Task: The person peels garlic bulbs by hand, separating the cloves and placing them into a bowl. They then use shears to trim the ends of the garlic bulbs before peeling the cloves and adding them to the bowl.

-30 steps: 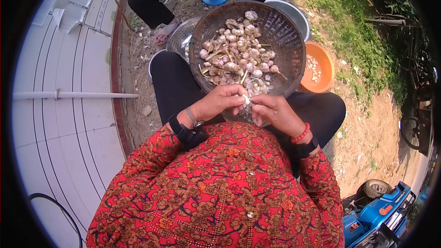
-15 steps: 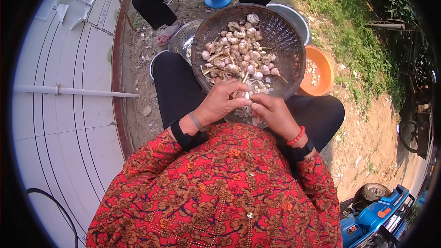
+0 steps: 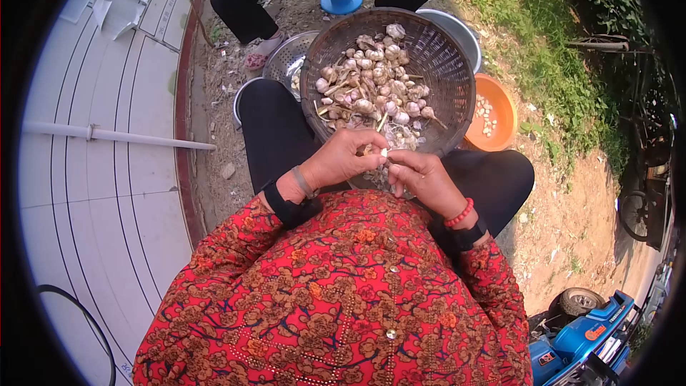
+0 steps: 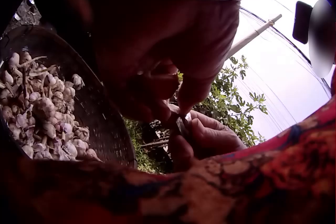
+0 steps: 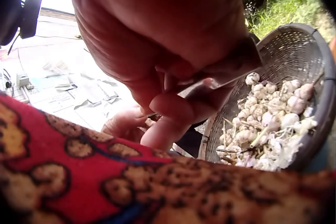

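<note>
A pale garlic clove (image 3: 384, 152) is pinched between the thumb and fingertips of my left hand (image 3: 341, 156), over the near rim of the basket. My right hand (image 3: 427, 180) meets it from the right, fingertips close against the clove. A small knife (image 5: 239, 70) with a flat, shiny blade lies along the curled fingers of the right hand in the right wrist view; its handle is hidden. Just beyond both hands, a dark woven basket (image 3: 457, 64) holds a heap of garlic bulbs (image 3: 375, 75) with dry stalks and loose papery skins.
An orange basin (image 3: 509, 111) with peeled cloves stands right of the basket. A metal colander (image 3: 275, 64) is at its left, and a grey basin (image 3: 457, 28) behind it. Opposite sits another person (image 3: 246, 11), near a blue stool (image 3: 341, 1). A blue vehicle (image 3: 586, 336) is at lower right.
My hands stay together over the basket's near edge, turning the clove slightly between the fingertips. The scene shifts a little downward in the head view.
</note>
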Demonstrator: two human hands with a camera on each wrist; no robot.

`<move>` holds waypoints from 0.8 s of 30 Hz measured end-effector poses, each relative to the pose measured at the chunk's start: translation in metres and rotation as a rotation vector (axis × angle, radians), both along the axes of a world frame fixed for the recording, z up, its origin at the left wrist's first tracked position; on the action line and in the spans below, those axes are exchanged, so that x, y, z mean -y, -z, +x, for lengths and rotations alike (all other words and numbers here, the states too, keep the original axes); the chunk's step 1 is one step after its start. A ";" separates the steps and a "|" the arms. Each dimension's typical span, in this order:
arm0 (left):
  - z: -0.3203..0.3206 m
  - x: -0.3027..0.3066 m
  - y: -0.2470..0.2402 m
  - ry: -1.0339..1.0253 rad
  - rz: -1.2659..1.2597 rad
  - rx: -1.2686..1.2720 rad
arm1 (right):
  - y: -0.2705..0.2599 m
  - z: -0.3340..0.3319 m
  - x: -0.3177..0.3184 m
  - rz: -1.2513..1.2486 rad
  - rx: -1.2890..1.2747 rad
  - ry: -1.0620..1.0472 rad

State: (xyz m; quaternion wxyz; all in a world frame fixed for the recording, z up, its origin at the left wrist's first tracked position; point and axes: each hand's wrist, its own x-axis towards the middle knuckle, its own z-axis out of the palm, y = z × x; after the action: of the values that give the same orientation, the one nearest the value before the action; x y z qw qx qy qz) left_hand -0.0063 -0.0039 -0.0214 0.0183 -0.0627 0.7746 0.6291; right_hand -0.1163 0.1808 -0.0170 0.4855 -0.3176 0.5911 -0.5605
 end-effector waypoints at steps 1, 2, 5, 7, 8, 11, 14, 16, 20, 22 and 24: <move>0.000 0.000 -0.001 0.009 -0.075 -0.043 | 0.001 0.000 0.000 0.003 -0.008 -0.006; -0.001 0.001 -0.003 0.018 -0.149 -0.085 | 0.004 0.000 0.000 0.006 -0.016 -0.011; -0.001 -0.001 -0.004 0.027 -0.265 -0.177 | 0.005 0.000 -0.001 0.014 -0.027 -0.024; 0.000 -0.003 -0.005 0.031 -0.291 -0.202 | 0.004 0.001 -0.002 0.027 -0.019 -0.030; 0.000 -0.004 -0.006 0.035 -0.297 -0.201 | 0.004 0.001 -0.002 0.038 -0.011 -0.032; 0.000 -0.008 -0.005 0.028 -0.324 -0.219 | 0.003 -0.001 -0.004 0.046 -0.016 -0.052; 0.001 -0.006 -0.002 0.052 -0.313 -0.222 | 0.004 -0.003 -0.006 0.053 -0.030 -0.075; 0.002 -0.006 -0.004 0.083 -0.294 -0.201 | 0.003 -0.003 -0.006 0.067 -0.026 -0.072; 0.004 -0.002 -0.003 0.128 -0.104 -0.052 | -0.007 -0.003 -0.003 0.087 -0.006 -0.097; 0.005 0.000 -0.001 0.135 -0.058 -0.034 | -0.003 -0.005 -0.005 0.090 0.030 -0.137; 0.005 0.000 0.001 0.130 0.008 -0.011 | -0.003 -0.006 -0.005 0.082 0.057 -0.144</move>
State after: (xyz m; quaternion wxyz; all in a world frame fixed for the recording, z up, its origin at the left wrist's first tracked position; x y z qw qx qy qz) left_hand -0.0009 -0.0041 -0.0224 0.0549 -0.0085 0.7745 0.6301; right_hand -0.1219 0.1862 -0.0141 0.5536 -0.3230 0.5751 -0.5085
